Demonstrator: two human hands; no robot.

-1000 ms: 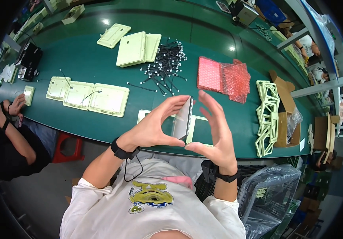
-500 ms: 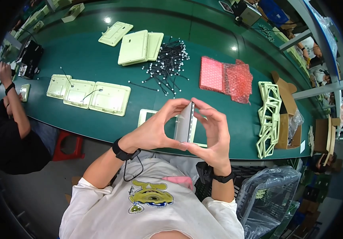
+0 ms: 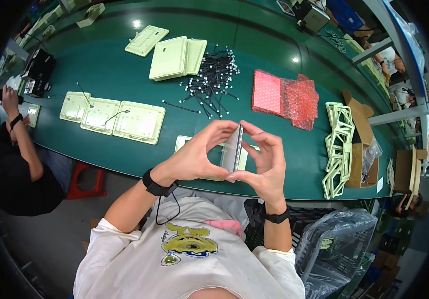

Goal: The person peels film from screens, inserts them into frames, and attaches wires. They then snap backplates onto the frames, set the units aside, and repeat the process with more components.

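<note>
R hand [image 3: 268,164] moved in; its fingers [image 3: 272,141] & those of L hand [image 3: 194,155] clamped on thin panel [image 3: 230,153] (near-upright), pale frame [image 3: 180,142] on bench [image 3: 115,70] below fingers.

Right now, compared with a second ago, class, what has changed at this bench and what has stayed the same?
The right hand has closed in leftward, its spread fingers now gripping the thin panel by its edges. One of the co-worker's hands has risen. The left hand keeps its hold; the cable pile and red bubble wrap stay put.
</note>
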